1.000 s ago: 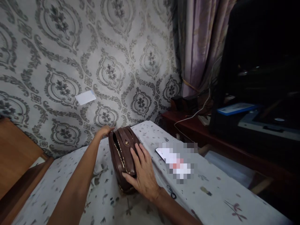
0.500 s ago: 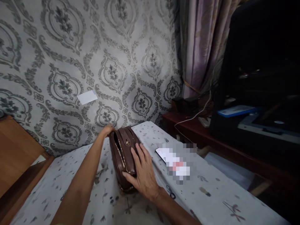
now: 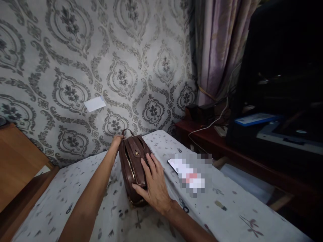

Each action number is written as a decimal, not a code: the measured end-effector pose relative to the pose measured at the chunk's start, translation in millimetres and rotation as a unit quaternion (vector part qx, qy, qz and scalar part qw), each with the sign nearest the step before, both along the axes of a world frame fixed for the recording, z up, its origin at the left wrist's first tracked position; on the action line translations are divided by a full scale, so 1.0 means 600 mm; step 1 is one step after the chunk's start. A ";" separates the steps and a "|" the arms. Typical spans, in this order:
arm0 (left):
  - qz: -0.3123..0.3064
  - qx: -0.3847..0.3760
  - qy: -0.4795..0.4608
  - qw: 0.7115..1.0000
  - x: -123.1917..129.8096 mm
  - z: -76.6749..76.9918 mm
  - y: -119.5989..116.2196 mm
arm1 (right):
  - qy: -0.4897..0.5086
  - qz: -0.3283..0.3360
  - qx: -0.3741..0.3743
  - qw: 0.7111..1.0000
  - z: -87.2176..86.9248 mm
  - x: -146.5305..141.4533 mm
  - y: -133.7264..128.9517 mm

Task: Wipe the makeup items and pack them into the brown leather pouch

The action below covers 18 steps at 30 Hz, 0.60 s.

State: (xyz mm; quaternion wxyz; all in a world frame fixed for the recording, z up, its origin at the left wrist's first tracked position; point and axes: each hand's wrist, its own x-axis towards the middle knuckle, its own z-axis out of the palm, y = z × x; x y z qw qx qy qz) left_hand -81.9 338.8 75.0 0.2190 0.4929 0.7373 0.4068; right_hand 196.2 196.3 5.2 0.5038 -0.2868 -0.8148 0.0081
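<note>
A brown leather handbag (image 3: 130,156) stands on the patterned white sheet, with a gold-toned zipper along its top and a small round metal clasp. The zipper gap is parted as a narrow dark slit. My left hand (image 3: 117,141) is closed at the bag's far left corner, beside the raised handle loop (image 3: 128,131); its fingertips are mostly hidden. Across the near right part of the bag's top lies my right hand (image 3: 155,188), gripping it with the thumb by the zipper and fingers over the right side.
A lit phone (image 3: 181,171), partly pixelated, lies right of the bag. Behind is a patterned wall with a white card (image 3: 95,104). A dark red desk (image 3: 209,137) with a cable and large black screen stands at right, a wooden panel (image 3: 22,161) at left.
The bag's handle loop has risen into view at the far end. The zipper gap looks narrower, and my left hand has shifted slightly. My right hand stays in place on the bag.
</note>
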 end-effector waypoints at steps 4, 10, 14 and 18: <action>0.027 0.036 -0.026 0.999 0.007 0.004 -0.005 | -0.009 -0.003 0.000 1.000 -0.001 0.001 0.000; 0.020 0.084 -0.052 0.995 0.017 0.007 -0.030 | -0.005 -0.004 0.003 1.000 0.001 0.000 0.000; 0.010 0.066 -0.086 0.994 0.021 0.017 -0.030 | -0.005 -0.005 0.002 1.000 0.002 -0.001 0.000; -0.009 0.025 -0.093 0.995 0.021 0.041 -0.015 | -0.004 -0.007 0.000 1.000 0.002 0.000 -0.001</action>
